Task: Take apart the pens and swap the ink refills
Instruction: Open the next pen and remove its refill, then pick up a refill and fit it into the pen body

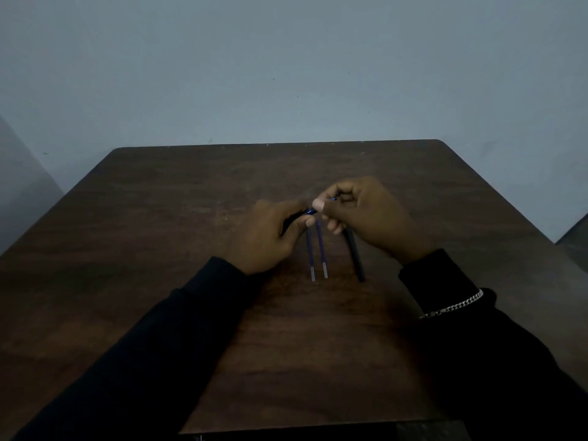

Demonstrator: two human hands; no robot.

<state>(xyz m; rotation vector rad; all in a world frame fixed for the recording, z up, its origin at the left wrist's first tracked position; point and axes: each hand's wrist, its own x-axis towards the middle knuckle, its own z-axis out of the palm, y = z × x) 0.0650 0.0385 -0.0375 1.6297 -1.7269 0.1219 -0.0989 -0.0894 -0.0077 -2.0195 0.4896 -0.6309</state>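
Two refills (316,249) lie side by side on the worktop (159,218), about midway between its left and right edges, their pale ends toward me, with a dark barrel (354,254) just to their right. Above their far ends my left hand (267,233) is closed around the other barrel (297,216), and my right hand (362,214) pinches a small blue piece (333,199) at its tip between thumb and forefinger; whether that piece is threaded on or free I cannot tell. These parts look light and stiff, smooth enough to slip, and the refills are thin enough to bend, so I judge it best to take them near the middle, lightly. They could roll, but every edge is well away. Open wood lies on all sides, most of it left and toward me.
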